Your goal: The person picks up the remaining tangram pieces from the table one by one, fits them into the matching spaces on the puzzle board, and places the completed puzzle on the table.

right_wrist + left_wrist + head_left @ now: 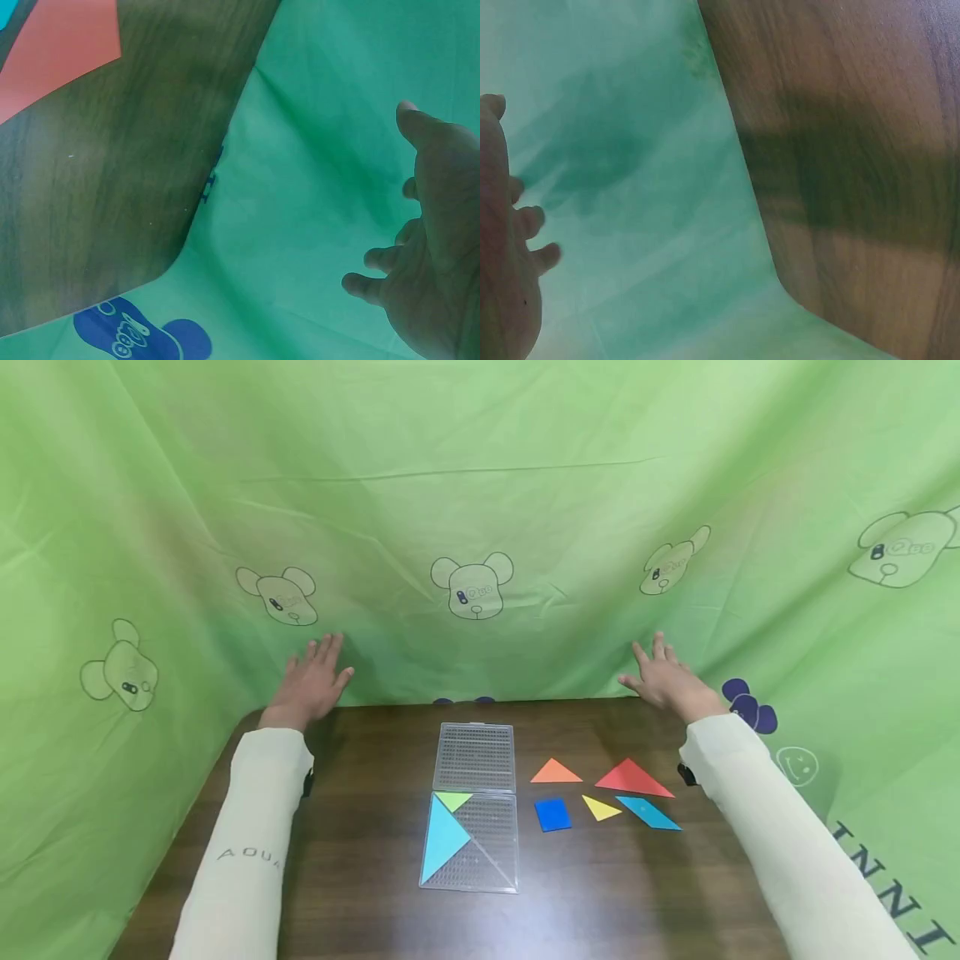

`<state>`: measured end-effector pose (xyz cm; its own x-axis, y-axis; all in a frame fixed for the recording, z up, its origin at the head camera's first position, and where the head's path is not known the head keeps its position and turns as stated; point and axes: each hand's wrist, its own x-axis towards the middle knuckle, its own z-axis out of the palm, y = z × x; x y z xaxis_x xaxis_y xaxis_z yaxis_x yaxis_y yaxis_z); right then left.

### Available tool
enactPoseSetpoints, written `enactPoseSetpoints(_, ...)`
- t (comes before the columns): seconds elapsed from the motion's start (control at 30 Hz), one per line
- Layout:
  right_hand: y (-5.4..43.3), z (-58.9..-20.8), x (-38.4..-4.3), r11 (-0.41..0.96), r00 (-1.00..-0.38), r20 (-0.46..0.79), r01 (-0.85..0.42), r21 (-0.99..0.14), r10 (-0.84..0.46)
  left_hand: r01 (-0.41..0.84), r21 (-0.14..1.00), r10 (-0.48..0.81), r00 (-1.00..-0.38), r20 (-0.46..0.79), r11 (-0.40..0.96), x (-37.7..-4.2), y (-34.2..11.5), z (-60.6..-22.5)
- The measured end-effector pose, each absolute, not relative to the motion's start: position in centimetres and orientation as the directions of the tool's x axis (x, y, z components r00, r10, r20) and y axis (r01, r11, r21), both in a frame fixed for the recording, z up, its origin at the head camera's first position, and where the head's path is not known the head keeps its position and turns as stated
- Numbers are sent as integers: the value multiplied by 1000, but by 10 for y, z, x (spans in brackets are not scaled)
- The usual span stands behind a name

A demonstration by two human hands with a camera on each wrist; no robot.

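My left hand point(311, 685) reaches past the table's far left edge, fingers spread and holding nothing. Its fingers point(529, 223) show at the left of the left wrist view. Beyond the far right edge, my right hand point(663, 681) is stretched out likewise, holding nothing; in the right wrist view its thumb point(420, 126) points away from the fingers. Between the arms lies an opened clear plastic case point(491, 814). Its near half holds a light blue triangle point(444, 842) and a small green triangle point(453, 800); the far half point(475, 758) shows a dotted grid.
Right of the case lie an orange triangle point(555, 772), a red triangle point(632, 778), a blue square point(552, 815), a yellow triangle point(601, 808) and a teal parallelogram point(648, 812). Green cloth point(472, 485) with bear prints hangs round the brown wooden table point(360, 860).
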<state>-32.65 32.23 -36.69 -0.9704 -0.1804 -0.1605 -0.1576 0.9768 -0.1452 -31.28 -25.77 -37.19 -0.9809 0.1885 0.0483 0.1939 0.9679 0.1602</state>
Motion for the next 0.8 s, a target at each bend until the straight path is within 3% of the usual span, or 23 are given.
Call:
enactPoseSetpoints(0.27,324,-380,-324,969,-965,-154,-187,-162,-212,245,220,233,-969,78,944,-305,-254,-378)
enactPoseSetpoints(0.47,319,-389,-319,959,-961,-113,-235,-155,-254,296,163,285,-954,89,941,-292,-252,-388)
enactPoseSetpoints(0.8,295,-417,-289,930,-947,36,-321,-181,-320,391,201,349,-912,214,898,-256,-227,-414)
